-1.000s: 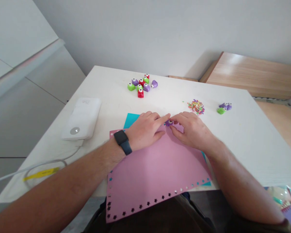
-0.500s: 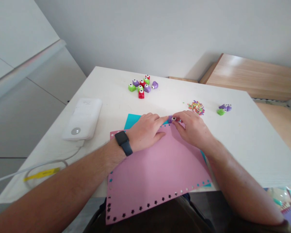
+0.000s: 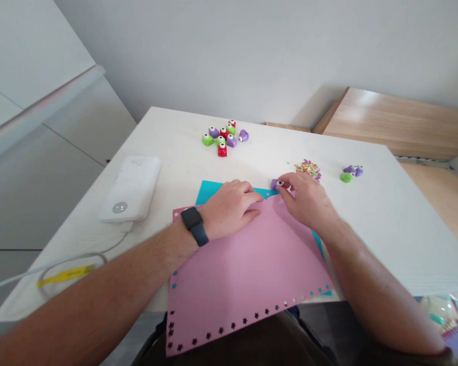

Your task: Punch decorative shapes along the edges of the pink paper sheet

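A pink sheet (image 3: 248, 264) lies over a blue sheet (image 3: 208, 191), with punched star and dot shapes along its borders. My left hand (image 3: 234, 206) rests on the pink sheet with its fingers stretched toward the far edge, holding nothing. At that far edge, my right hand (image 3: 303, 198) grips a small purple paper punch (image 3: 275, 184) with a white eye-like button, between thumb and fingers. Whether the sheet's edge sits inside the punch's slot is hidden by the fingers.
Several red, green and purple punches (image 3: 222, 149) stand at the back. Colourful paper bits (image 3: 308, 169) form a pile beyond my right hand. A further few punches (image 3: 348, 177) sit at the right. On the left lies a white power bank (image 3: 132, 188) with a cable (image 3: 110, 249).
The purple punch has shifted slightly right along the far edge in my right hand. My left fingertip has come away from the punch and down onto the sheet's edge.
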### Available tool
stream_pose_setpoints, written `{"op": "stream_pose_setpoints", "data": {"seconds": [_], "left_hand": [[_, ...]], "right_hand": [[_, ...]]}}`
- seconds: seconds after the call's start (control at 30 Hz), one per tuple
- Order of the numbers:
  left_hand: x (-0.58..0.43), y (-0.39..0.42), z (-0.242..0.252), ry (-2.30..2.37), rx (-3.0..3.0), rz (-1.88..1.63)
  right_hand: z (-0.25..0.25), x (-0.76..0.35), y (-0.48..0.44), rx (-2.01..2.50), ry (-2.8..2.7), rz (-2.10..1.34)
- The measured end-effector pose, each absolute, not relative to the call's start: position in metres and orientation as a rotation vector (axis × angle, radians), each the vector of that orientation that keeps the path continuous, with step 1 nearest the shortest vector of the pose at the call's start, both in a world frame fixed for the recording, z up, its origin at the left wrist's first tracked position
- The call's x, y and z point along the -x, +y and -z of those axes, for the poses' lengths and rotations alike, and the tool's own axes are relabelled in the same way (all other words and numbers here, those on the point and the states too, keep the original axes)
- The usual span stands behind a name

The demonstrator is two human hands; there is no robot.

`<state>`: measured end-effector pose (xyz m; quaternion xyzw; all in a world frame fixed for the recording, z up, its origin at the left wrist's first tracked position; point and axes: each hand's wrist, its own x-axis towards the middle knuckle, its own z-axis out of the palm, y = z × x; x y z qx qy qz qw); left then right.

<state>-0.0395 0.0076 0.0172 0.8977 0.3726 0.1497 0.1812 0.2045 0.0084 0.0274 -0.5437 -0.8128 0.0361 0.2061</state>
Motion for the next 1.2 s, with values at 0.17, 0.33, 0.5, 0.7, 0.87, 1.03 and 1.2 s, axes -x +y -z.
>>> {"op": "stream_pose_setpoints", "data": {"seconds": [0.17,0.33,0.5,0.7,0.87,1.03,1.2], "left_hand": [[0.039,0.008,-0.016,1.049,-2.549,-0.421],[0.039,0.009,-0.013,1.035,-2.539,-0.425],[0.04,0.009,-0.011,1.013,-2.529,-0.443],[0.04,0.009,-0.011,0.984,-2.545,-0.446],[0.04,0.008,-0.011,0.974,-2.557,-0.427],[0.039,0.008,-0.011,0.971,-2.559,-0.415],[0.039,0.007,-0.012,0.972,-2.559,-0.411]], "right_hand": [[-0.021,-0.208,0.012,1.55,-2.275,-0.053],[-0.021,-0.208,0.013,1.516,-2.202,-0.004],[-0.025,-0.202,0.008,1.405,-2.284,-0.048],[-0.021,-0.2,0.008,1.444,-2.451,-0.101],[-0.022,-0.2,0.009,1.446,-2.49,-0.187],[-0.023,-0.199,0.008,1.411,-2.512,-0.223],[-0.025,-0.196,0.007,1.416,-2.507,-0.257]]}}
